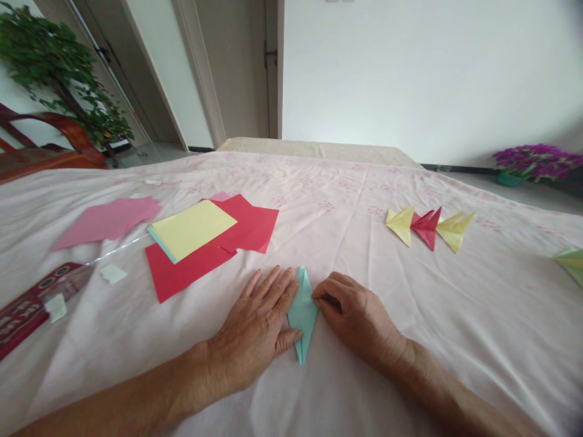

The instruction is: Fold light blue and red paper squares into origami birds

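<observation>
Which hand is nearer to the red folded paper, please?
Right. The right hand, at the turquoise folded paper, is below and left of the red folded paper in view; the left hand is farther left.

Two hands (257,328) on folded turquoise paper (303,312) — pink-patterned cloth (410,340) beneath

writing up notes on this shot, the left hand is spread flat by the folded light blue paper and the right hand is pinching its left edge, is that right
Not quite: the head view shows the right hand at the right edge of the folded light blue paper. The rest stands.
</observation>
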`<state>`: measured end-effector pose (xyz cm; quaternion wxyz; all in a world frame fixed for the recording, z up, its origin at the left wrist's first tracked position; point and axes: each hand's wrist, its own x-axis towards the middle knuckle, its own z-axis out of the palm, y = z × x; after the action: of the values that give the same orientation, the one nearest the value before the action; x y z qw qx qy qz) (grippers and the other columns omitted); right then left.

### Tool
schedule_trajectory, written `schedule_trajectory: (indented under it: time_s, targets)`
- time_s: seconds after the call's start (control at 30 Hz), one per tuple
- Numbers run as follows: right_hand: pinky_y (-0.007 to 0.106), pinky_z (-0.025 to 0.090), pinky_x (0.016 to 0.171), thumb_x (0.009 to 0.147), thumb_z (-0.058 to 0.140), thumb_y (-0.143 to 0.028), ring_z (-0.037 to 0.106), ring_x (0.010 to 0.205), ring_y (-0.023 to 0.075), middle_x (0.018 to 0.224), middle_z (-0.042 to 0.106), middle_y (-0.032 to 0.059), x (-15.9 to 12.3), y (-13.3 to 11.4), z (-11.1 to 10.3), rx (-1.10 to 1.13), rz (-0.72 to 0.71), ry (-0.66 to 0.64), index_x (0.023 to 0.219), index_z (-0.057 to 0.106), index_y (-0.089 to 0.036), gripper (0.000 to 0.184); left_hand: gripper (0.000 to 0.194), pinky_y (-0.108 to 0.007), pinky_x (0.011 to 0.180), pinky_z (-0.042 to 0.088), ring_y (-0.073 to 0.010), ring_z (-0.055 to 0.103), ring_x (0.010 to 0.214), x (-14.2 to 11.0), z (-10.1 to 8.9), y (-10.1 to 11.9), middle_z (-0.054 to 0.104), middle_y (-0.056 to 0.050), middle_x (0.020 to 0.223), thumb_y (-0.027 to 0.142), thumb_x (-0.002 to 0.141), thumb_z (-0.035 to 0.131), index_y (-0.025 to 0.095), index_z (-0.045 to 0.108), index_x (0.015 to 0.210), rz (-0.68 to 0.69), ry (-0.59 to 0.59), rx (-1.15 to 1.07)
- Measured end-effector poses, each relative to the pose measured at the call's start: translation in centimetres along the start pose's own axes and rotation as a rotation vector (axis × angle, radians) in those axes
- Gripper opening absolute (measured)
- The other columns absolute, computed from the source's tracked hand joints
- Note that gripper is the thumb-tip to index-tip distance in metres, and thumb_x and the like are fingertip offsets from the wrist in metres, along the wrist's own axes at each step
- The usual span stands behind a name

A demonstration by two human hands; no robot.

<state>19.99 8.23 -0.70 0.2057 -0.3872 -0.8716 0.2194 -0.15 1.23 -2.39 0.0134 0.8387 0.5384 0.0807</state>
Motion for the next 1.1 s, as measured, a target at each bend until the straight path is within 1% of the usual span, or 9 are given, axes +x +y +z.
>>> schedule_trajectory:
  time_s: [0.1,0.17,0.27,0.4,0.57,0.8,0.9,1.0,1.1]
  targets:
    - [0.03,0.049,0.079,0.088,0.053,-0.013,0.058,0.09,0.0173,0.099,0.059,0.0046,0.4,-0.3,-0.2,0.006,-0.057,-0.017,0.106,0.061,-0.022,0.021,0.068,-0.053,0.117,0.018,-0.0289,0.018,0.145,-0.1,-0.1,0.2,0.023,-0.008,0.158,0.053,0.095,0.039,0.019,0.019,0.151,-0.006,-0.013,-0.012]
    - [0.033,0.05,0.081,0.089,0.051,-0.015,0.058,0.095,0.0188,0.108,0.056,0.007,0.8,-0.5,-0.4,-0.044,-0.084,-0.056,0.118,0.058,-0.024,0.03,0.065,-0.053,0.117,0.017,-0.029,0.017,0.145,-0.2,-0.2,0.2,0.024,-0.009,0.157,0.05,0.097,0.037,0.019,0.02,0.151,-0.009,-0.01,-0.017]
    - [0.034,0.051,0.081,0.09,0.05,-0.015,0.058,0.094,0.0193,0.108,0.054,0.0075,1.3,-0.5,-0.6,-0.113,-0.111,-0.107,0.121,0.057,-0.025,0.033,0.06,-0.054,0.117,0.017,-0.0291,0.018,0.145,-0.2,-0.2,0.3,0.024,-0.01,0.157,0.042,0.098,0.038,0.018,0.021,0.15,-0.011,0.006,-0.019]
    - [0.032,0.05,0.082,0.088,0.05,-0.013,0.057,0.095,0.0187,0.101,0.056,0.0065,1.5,-0.3,-0.8,-0.128,-0.153,-0.112,0.113,0.06,-0.022,0.029,0.054,-0.053,0.116,0.019,-0.0282,0.022,0.144,0.0,-0.1,0.3,0.026,-0.008,0.157,0.031,0.098,0.039,0.021,0.026,0.149,-0.023,0.032,-0.041]
    - [0.028,0.048,0.077,0.084,0.049,-0.008,0.056,0.091,0.0167,0.1,0.055,0.0057,1.9,0.0,-1.1,-0.135,-0.172,-0.127,0.1,0.06,-0.02,0.023,0.051,-0.055,0.115,0.022,-0.0285,0.028,0.142,0.2,-0.1,0.3,0.033,-0.007,0.154,0.03,0.096,0.043,0.021,0.033,0.146,-0.05,0.043,-0.074]
    - [0.026,0.044,0.07,0.079,0.049,-0.008,0.056,0.085,0.0153,0.102,0.053,0.0047,3.2,0.4,-2.0,-0.168,-0.27,-0.243,0.1,0.058,-0.02,0.026,0.045,-0.053,0.114,0.026,-0.0258,0.033,0.14,0.5,-0.2,0.3,0.041,-0.007,0.149,0.031,0.097,0.043,0.019,0.042,0.14,-0.095,0.067,-0.127]
    - [0.026,0.043,0.067,0.075,0.052,-0.01,0.056,0.082,0.0151,0.104,0.052,0.0046,4.4,0.3,-2.4,-0.177,-0.329,-0.307,0.096,0.06,-0.021,0.025,0.042,-0.052,0.114,0.027,-0.0246,0.036,0.138,0.6,-0.3,0.3,0.047,-0.008,0.146,0.031,0.097,0.043,0.019,0.046,0.137,-0.124,0.091,-0.186]
    - [0.026,0.042,0.068,0.071,0.054,-0.01,0.056,0.082,0.0148,0.103,0.052,0.0039,5.4,0.2,-2.6,-0.16,-0.381,-0.37,0.089,0.061,-0.021,0.022,0.044,-0.052,0.114,0.027,-0.0255,0.036,0.138,0.6,-0.4,0.3,0.048,-0.009,0.144,0.033,0.095,0.046,0.019,0.045,0.137,-0.134,0.097,-0.201]
    - [0.026,0.041,0.065,0.068,0.054,-0.009,0.055,0.081,0.0146,0.101,0.053,0.0029,6.0,0.4,-2.5,-0.137,-0.412,-0.398,0.082,0.061,-0.02,0.019,0.042,-0.053,0.113,0.027,-0.0264,0.037,0.138,0.6,-0.4,0.4,0.049,-0.01,0.143,0.032,0.095,0.048,0.02,0.047,0.135,-0.135,0.107,-0.197]
